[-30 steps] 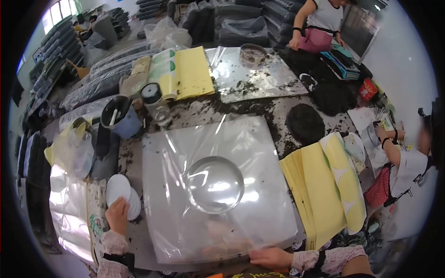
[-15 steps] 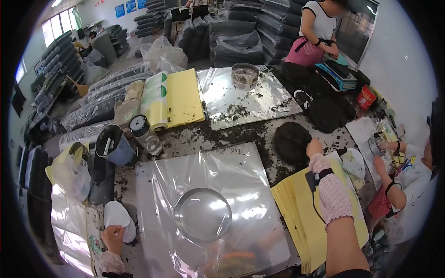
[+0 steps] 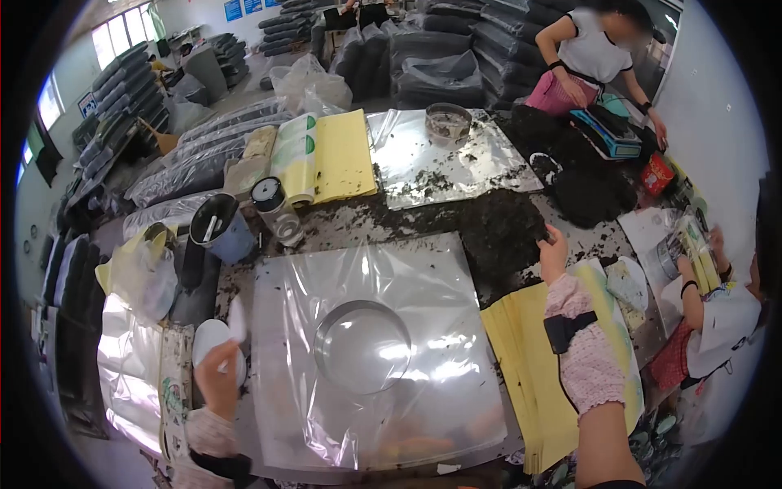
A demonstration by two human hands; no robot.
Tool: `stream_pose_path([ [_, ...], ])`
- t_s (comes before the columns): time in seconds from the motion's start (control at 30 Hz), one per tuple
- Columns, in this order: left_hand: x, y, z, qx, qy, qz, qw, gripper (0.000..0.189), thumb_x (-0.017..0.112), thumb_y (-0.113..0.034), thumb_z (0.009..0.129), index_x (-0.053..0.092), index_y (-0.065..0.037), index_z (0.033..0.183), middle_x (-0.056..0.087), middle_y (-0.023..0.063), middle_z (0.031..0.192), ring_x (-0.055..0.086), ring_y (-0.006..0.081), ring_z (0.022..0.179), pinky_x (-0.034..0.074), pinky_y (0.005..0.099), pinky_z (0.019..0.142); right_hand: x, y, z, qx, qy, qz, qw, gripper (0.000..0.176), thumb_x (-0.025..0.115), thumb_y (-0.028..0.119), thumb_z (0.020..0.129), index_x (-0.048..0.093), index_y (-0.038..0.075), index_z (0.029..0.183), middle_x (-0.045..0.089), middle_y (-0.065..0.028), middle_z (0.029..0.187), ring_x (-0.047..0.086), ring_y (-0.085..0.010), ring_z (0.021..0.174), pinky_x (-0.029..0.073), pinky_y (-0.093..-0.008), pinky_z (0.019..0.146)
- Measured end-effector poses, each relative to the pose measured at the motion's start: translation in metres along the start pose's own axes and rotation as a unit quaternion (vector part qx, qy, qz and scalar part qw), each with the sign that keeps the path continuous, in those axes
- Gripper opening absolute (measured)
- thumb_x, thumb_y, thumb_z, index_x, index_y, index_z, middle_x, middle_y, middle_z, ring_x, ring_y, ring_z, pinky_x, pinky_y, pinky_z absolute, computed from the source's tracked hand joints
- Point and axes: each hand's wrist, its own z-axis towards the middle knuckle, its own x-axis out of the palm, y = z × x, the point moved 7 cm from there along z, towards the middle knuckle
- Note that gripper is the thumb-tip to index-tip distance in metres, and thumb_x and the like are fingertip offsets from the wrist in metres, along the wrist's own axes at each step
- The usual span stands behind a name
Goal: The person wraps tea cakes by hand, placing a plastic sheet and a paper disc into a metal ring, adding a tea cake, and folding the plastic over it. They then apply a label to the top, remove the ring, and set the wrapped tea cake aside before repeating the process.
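Note:
My left hand (image 3: 218, 376) pinches a thin white disc (image 3: 237, 319) at the lower left, lifted over a stack of white discs (image 3: 208, 336). At the right, my right hand (image 3: 554, 251) touches the edge of a dark, loose heap (image 3: 501, 236), with its fingertips closed on some of the dark material. Between the hands, a metal ring (image 3: 363, 346) rests on a clear plastic film (image 3: 285, 285) over a shiny sheet. Beneath my right forearm is a stack of yellow sheets (image 3: 521, 359).
A blue bucket (image 3: 226, 234) and a clear jar (image 3: 281, 216) stand at the left. Behind are yellow sheets (image 3: 342, 155) and a second ring (image 3: 448, 122) on a metal plate. One person stands beside a blue scale (image 3: 611, 143); another works at the right edge.
My left hand has risen with a white disc, which is now tilted upright. The dark clump by my right hand has merged into a looser, spread heap. The standing person's arm has reached outward.

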Motion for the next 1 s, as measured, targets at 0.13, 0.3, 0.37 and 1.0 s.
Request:
stream_pose_path([
  [0.13,0.096,-0.123,-0.021,0.192,0.164,-0.028,0.967,0.025,0.069,-0.001,0.082,0.074,-0.007,0.106,0.074,0.0140,0.103,0.073,0.0307,0.093,0.059,0.0375,0.079,0.036,0.025,-0.072,0.021,0.064,-0.009,0.998,0.047,0.065,-0.005,0.085,0.060,0.003,0.131,0.067,-0.0106,0.105,0.063,-0.0151,0.087,0.051,-0.0298,0.074],
  [0.3,0.118,-0.133,-0.045,0.210,0.195,-0.103,0.952,0.026,0.075,-0.011,0.080,0.070,-0.008,0.105,0.072,0.0108,0.105,0.071,0.0284,0.087,0.057,0.0388,0.072,0.109,0.015,-0.173,0.018,0.231,0.032,0.972,0.049,0.066,-0.004,0.084,0.060,0.005,0.131,0.065,-0.0100,0.104,0.063,-0.0146,0.092,0.052,-0.0286,0.077],
  [0.37,0.093,-0.132,-0.033,0.247,0.167,-0.151,0.942,0.031,0.077,-0.011,0.080,0.070,-0.009,0.109,0.072,0.0099,0.101,0.070,0.0298,0.085,0.057,0.0388,0.071,0.138,0.024,-0.222,0.052,0.277,0.036,0.959,0.048,0.064,-0.006,0.085,0.058,0.004,0.131,0.064,-0.0107,0.109,0.063,-0.0154,0.095,0.052,-0.0285,0.081],
  [1.0,0.221,-0.089,-0.028,0.151,0.433,0.291,0.840,0.136,0.098,-0.035,0.039,0.030,0.009,0.148,0.053,0.0144,0.117,0.065,0.0285,0.097,0.060,0.0322,0.074,0.260,0.017,-0.355,-0.327,0.380,-0.554,0.664,0.096,0.084,0.009,0.063,0.037,-0.012,0.144,0.055,-0.0187,0.105,0.070,-0.0276,0.069,0.060,-0.0348,0.061],
])
